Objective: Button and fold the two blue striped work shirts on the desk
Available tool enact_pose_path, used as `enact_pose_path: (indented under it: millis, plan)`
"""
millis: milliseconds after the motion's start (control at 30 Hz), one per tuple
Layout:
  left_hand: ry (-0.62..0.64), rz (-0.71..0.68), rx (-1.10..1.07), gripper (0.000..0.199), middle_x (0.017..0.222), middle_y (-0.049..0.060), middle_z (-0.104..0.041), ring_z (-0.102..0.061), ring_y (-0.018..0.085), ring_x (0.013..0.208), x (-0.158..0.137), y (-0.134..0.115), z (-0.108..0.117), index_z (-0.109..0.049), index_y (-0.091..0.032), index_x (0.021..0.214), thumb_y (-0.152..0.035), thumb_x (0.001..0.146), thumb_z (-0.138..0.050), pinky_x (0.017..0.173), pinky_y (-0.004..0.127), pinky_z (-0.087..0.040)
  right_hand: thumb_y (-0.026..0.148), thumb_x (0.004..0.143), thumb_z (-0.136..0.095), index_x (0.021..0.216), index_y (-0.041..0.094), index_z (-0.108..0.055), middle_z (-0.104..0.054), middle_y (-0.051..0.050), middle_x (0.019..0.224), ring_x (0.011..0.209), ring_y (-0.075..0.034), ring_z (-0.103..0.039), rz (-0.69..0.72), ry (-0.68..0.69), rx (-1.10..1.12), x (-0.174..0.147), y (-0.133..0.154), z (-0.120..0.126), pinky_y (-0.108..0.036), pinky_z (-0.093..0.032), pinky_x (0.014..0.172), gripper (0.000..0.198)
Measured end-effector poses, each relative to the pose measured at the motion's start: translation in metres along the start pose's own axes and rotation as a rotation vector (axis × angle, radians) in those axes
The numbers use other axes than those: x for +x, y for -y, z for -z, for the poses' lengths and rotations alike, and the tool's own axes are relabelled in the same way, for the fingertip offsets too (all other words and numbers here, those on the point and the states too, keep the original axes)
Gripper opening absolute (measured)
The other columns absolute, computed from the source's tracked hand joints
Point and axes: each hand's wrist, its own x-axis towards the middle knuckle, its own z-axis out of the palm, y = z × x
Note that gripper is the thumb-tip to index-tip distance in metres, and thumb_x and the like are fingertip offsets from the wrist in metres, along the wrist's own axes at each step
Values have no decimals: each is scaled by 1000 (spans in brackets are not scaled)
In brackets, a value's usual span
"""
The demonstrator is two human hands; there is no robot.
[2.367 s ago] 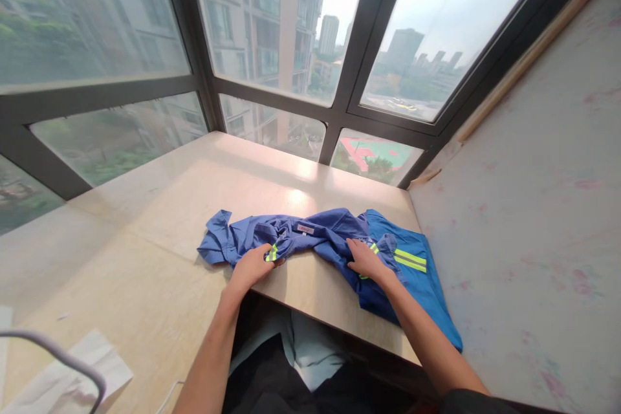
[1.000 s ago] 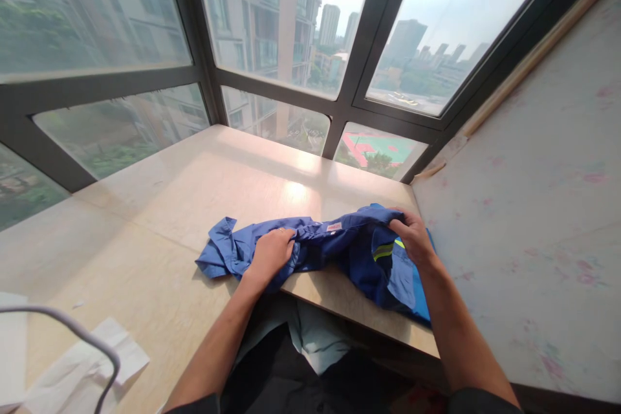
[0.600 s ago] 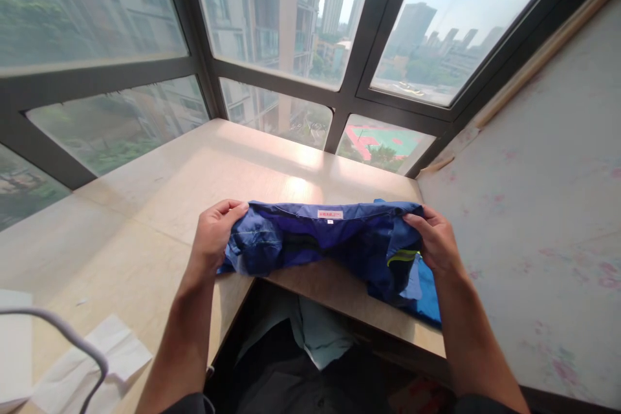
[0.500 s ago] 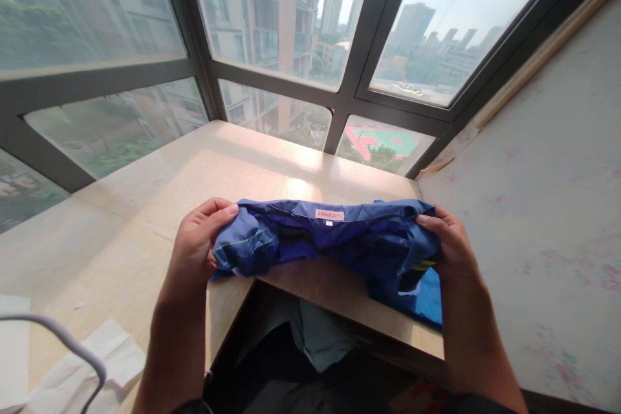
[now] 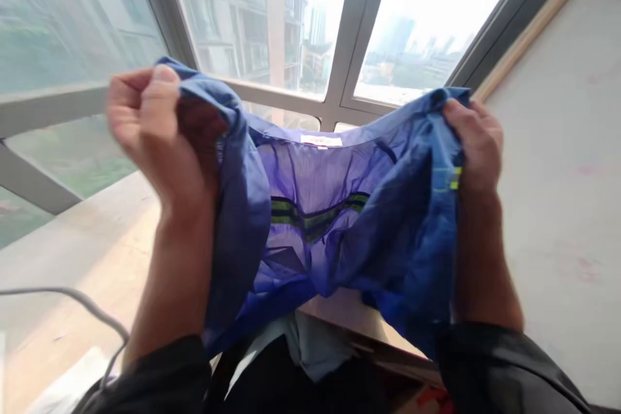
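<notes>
A blue jacket (image 5: 310,174) hangs stretched between my two hands, its inside facing me. A white label (image 5: 321,141) sits at the middle of the neckline, and a dark band with yellow-green stripes (image 5: 310,220) runs across the back panel below it. My left hand (image 5: 150,123) pinches one upper corner of the cloth, thumb on top. The opposite upper corner is gripped by my right hand (image 5: 478,139), close to a small yellow-green patch (image 5: 455,178). Loose fabric droops between and below both hands; its lower parts are bunched, so sleeves are hard to make out.
Behind the jacket, a pale wooden tabletop (image 5: 111,233) reaches the large framed windows (image 5: 334,90). A grey cable (image 5: 92,307) and white paper (image 5: 72,381) lie at the lower left. On the right stands a patterned wall (image 5: 567,220). Grey cloth (image 5: 315,349) shows below the table edge.
Both hands have risen and moved apart, lifting the jacket off the tabletop. The cloth now hangs open, showing its inner back and striped band.
</notes>
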Motion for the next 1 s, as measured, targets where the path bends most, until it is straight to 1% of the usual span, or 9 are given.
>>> enact_pose_path:
  millis: [100,167,233,333,433,533,800,900,1000]
  plan:
    - [-155,-55,-81,14,88,-1,-63,-70,10,81,12,39,-51,-49,-15,102,-29,98,-49,70,21,-56,28,83,-66,83,18,-59,-56,5,68,62,-8,-53,-164,-21,8,38,-67,-20,-22,-49,61,12]
    - [-119,-15,-78,11,96,4,-65,-68,11,90,10,75,-82,-51,-14,93,-24,96,-54,80,21,-55,26,81,-66,80,18,-56,-56,6,66,61,-8,-55,-271,-93,-36,51,-118,-31,-21,-50,60,13]
    - [11,150,-92,12,101,6,-66,-69,14,95,-1,115,-105,-53,-13,98,-25,95,-56,83,24,-54,22,78,-66,80,18,-55,-57,6,65,59,-9,-56,-420,-113,-83,51,-165,-39,-22,-51,59,12]
    - [403,446,-47,22,104,9,-69,-71,16,89,-32,170,-118,-55,-11,112,-22,93,-55,78,27,-56,20,73,-68,92,18,-58,-61,4,68,62,-11,-60,-731,96,-173,28,-215,-42,-27,-55,65,22]
    - [756,573,261,35,99,11,-72,-71,19,87,-64,211,-104,-60,-9,114,-22,83,-66,80,30,-55,17,67,-73,110,16,-59,-69,-6,92,81,-17,-66,-827,192,-207,-13,-244,-35,-32,-57,76,45]
    - [681,493,521,27,107,13,-72,-67,22,101,-87,239,-74,-66,-10,107,-17,82,-60,94,32,-50,25,71,-72,128,17,-54,-64,-11,124,104,-20,-65,-920,394,-344,-55,-265,-24,-32,-55,86,61]
    - [472,464,977,38,131,22,-57,-49,35,129,-116,283,18,-60,-9,119,-16,82,-53,107,47,-40,18,72,-69,137,13,-49,-65,-14,121,98,-22,-67,-1054,436,-577,-125,-300,4,-20,-53,60,68]
    - [545,517,1038,52,132,23,-57,-52,34,128,-118,296,36,-50,-10,129,-31,82,-62,101,44,-46,17,72,-70,145,13,-35,-68,-13,112,84,-20,-70,-1080,435,-629,-132,-307,4,-19,-50,50,81]
    - [746,739,882,75,123,19,-64,-65,30,108,-116,302,40,-40,-13,135,-46,76,-72,82,35,-55,21,75,-72,147,12,-27,-70,-10,94,64,-17,-69,-1109,453,-650,-133,-313,-1,-20,-50,46,86]
